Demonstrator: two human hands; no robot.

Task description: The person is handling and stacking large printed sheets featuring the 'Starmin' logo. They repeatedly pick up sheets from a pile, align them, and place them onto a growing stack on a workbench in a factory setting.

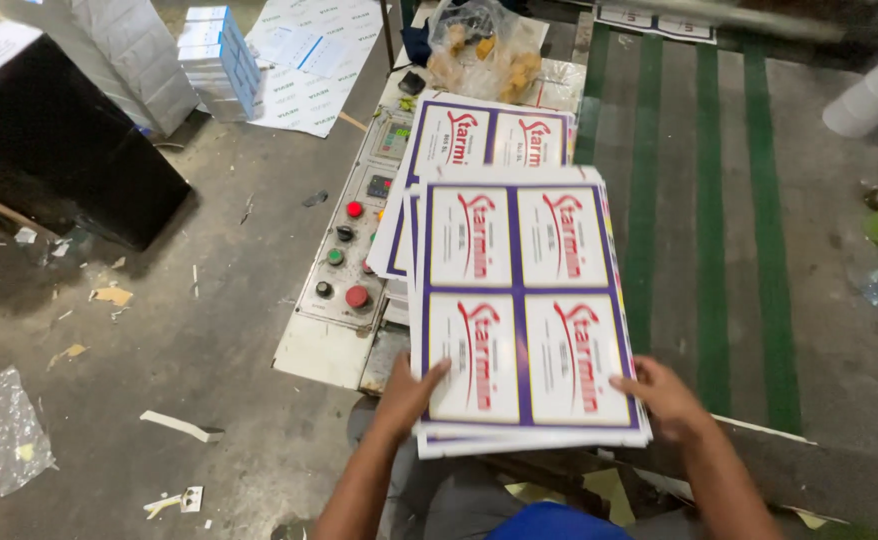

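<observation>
I see my left hand [406,395] and right hand [665,398] each grasping the near edge of a stack of printed sheets [519,310], fingers curled over its 2 corners. The stack lies tilted over a control panel [344,262] with round buttons, beside a green-striped machine bed [709,200].

Grey concrete floor [209,330], dusty and scuffed, littered. Clear plastic wrapper [7,428] lies at 8 o'clock; white paper strip [181,426] and small torn scraps [174,502] near 7. Brown cardboard bits [109,296] at 9. Black block [59,150] stands at 10. Printed white sheets [309,70] spread flat at 11, a stack of small boxes [219,55] on their edge. Green-striped conveyor bed [709,230] at 2 to 3, bare along its stripes.
</observation>
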